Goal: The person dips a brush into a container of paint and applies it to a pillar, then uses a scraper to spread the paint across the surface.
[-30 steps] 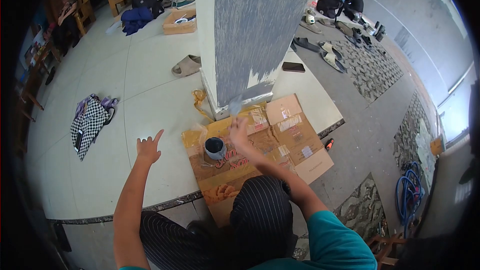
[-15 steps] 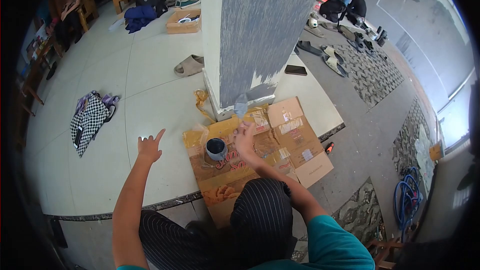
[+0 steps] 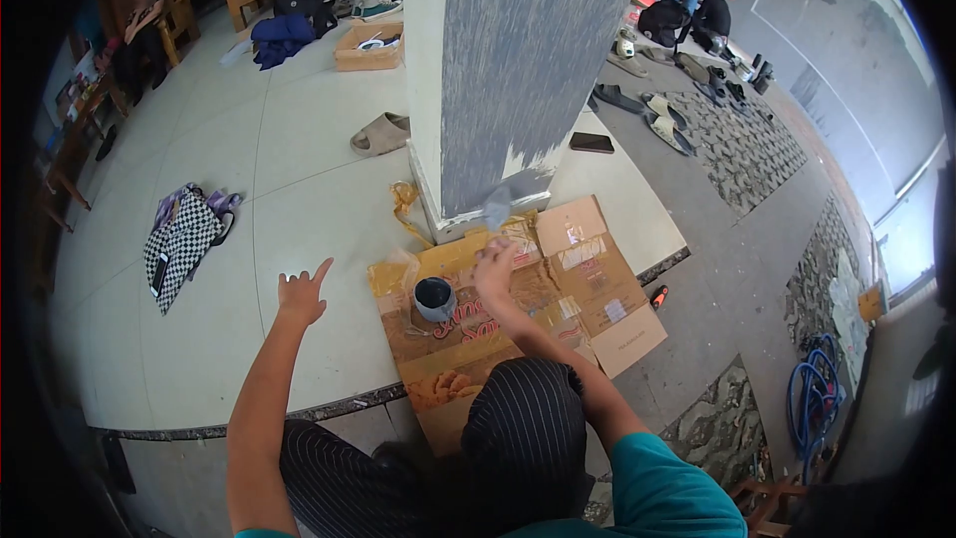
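Over on the pale floor tiles, a checkered cloth (image 3: 186,242) lies crumpled with a phone (image 3: 159,274) on it. Farther back I see a beige slide (image 3: 380,134), an open box (image 3: 369,48) and a dark blue bundle (image 3: 282,40); a seated person (image 3: 141,35) is off to one side. Across the way, a dark phone (image 3: 592,143) lies flat, pale sandals (image 3: 669,125) sit near a black bag (image 3: 662,22), and a blue hose (image 3: 812,399) lies coiled.

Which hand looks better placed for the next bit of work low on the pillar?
Probably the right hand: it holds a blurred tool near the pillar, beside the pot. The left hand is empty, farther away.
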Tool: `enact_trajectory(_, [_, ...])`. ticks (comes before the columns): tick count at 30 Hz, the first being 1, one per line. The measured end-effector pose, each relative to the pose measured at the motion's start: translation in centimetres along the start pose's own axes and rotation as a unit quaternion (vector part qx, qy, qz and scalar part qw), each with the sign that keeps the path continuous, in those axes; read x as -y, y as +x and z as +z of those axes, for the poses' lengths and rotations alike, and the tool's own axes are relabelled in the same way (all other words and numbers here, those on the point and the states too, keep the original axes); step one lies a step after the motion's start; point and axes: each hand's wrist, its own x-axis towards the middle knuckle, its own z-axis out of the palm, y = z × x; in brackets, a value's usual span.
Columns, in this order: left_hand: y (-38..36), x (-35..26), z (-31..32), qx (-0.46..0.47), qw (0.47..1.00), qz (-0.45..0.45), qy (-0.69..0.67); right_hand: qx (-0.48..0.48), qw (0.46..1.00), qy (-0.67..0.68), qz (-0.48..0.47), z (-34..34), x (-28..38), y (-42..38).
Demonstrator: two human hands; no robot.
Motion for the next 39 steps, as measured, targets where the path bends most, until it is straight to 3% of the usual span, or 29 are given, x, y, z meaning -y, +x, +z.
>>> enact_trajectory(2, [0.0, 0.0, 0.6, 0.0, 1.0, 0.002, 0.002, -0.025, 0.998, 0.05, 0.02, -1.2, 2.2, 0.7])
enact_trajectory(5, [0.2, 0.4, 0.5, -0.002, 1.0, 0.006, -0.017, -0.103, 0.978, 0.17, -0.061, -0.9, 2.4, 5.8])
enact_trajectory(7, [-0.1, 0.2, 0.2, -0.005, 1.0, 0.002, -0.014, -0.074, 0.995, -0.006, -0.06, -0.4, 2.0, 7.5])
enact_trajectory(8, [-0.2, 0.2, 0.1, -0.007, 1.0, 0.001, -0.013, -0.074, 0.995, -0.005, -0.061, 0.1, 0.9, 6.9])
enact_trajectory(10, [-0.3, 0.0, -0.1, -0.002, 1.0, 0.002, -0.003, 0.04, 0.996, -0.052, -0.057, 0.7, -2.0, 3.8])
enact_trajectory(11, [-0.2, -0.1, 0.0, -0.003, 1.0, 0.003, -0.004, 0.039, 0.996, -0.053, -0.058, 0.1, -0.8, 1.6])
enact_trajectory(13, [-0.1, 0.0, 0.4, -0.008, 1.0, 0.005, -0.001, 0.103, 0.99, 0.031, 0.088, -0.4, 3.5, -3.5])
enact_trajectory(14, [-0.1, 0.1, 0.4, -0.006, 1.0, 0.006, 0.0, 0.102, 0.99, 0.032, 0.091, -0.2, 2.9, -2.7])
enact_trajectory(16, [-0.3, 0.1, 0.1, -0.003, 1.0, 0.005, -0.005, -0.035, 0.993, 0.056, -0.101, 0.0, 2.6, 0.0])
enact_trajectory(17, [-0.4, 0.0, 0.3, -0.001, 1.0, 0.008, -0.004, -0.038, 0.993, 0.055, -0.099, -0.1, 3.4, 1.0])
enact_trajectory(19, [-0.3, 0.3, 0.4, 0.004, 1.0, 0.0, 0.0, -0.056, 0.989, 0.14, 0.007, 0.0, 8.3, 1.6])
enact_trajectory(20, [-0.2, 0.3, 0.3, 0.001, 1.0, 0.0, 0.001, -0.057, 0.988, 0.142, 0.004, 0.7, 6.3, 2.4])
enact_trajectory(21, [-0.3, 0.2, 0.3, 0.0, 1.0, 0.001, 0.001, -0.084, 0.987, 0.025, -0.138, 1.9, 1.8, 4.0])
enact_trajectory(22, [-0.2, 0.3, 0.2, 0.0, 1.0, 0.001, 0.001, -0.108, 0.951, -0.093, -0.274, 2.4, -0.9, 4.5])
enact_trajectory(23, [-0.1, 0.3, -0.1, -0.003, 1.0, 0.0, 0.0, -0.108, 0.951, -0.092, -0.277, 1.9, -0.8, 2.7])
enact_trajectory(25, [-0.3, 0.0, -0.1, -0.002, 1.0, 0.005, -0.003, 0.092, 0.991, -0.093, -0.012, 0.4, 0.4, -2.3])
enact_trajectory(28, [-0.3, 0.1, 0.1, -0.003, 1.0, 0.003, -0.004, 0.051, 0.998, -0.027, -0.024, -1.2, 2.3, -2.8])
enact_trajectory(30, [-0.3, 0.3, 0.6, -0.001, 1.0, 0.005, -0.016, -0.052, 0.993, -0.005, -0.104, -1.5, 3.2, 0.7])
enact_trajectory(33, [-0.1, 0.3, 0.3, -0.005, 1.0, 0.005, -0.022, -0.085, 0.99, 0.018, -0.107, -1.1, 5.0, 5.0])
enact_trajectory(34, [-0.2, 0.2, 0.2, -0.003, 1.0, 0.004, -0.019, -0.085, 0.99, 0.019, -0.109, -0.6, 4.4, 4.8])
enact_trajectory(36, [-0.3, 0.0, -0.1, -0.001, 1.0, 0.004, -0.012, -0.057, 0.972, -0.125, -0.19, 0.9, 1.8, 2.6])
enact_trajectory(38, [-0.2, -0.3, -0.3, 0.003, 1.0, 0.003, -0.005, 0.029, 0.977, -0.117, -0.175, 0.7, -2.6, 0.4])
enact_trajectory(39, [-0.2, -0.3, -0.4, 0.0, 1.0, 0.004, -0.003, 0.028, 0.978, -0.116, -0.174, 0.4, -1.6, -0.3])
